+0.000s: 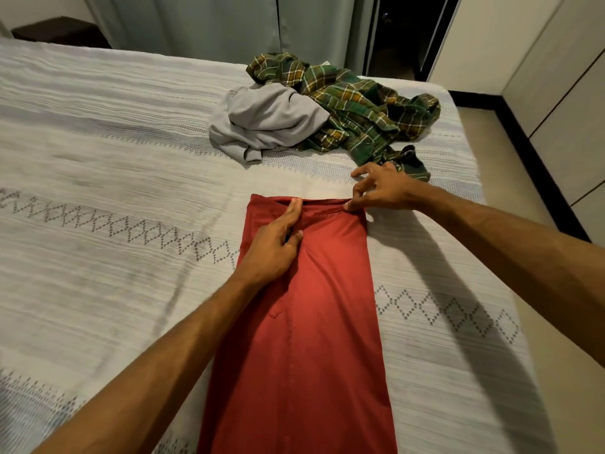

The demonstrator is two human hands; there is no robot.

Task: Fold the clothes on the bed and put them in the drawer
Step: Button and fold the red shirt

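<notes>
Head view shows the red cloth (314,322) half folded, left hand (271,247) flat on it, right hand (383,188) pinching its top edge, while beyond it the grey top (265,122) and plaid shirt (360,109) wait in a heap.

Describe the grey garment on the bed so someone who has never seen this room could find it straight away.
Start at the white patterned bedspread and look toward its far right corner, beyond the long red garment being folded. Two crumpled garments lie there touching. The grey garment is the left one, plain and unpatterned, unlike the green and yellow plaid shirt beside it.
</notes>
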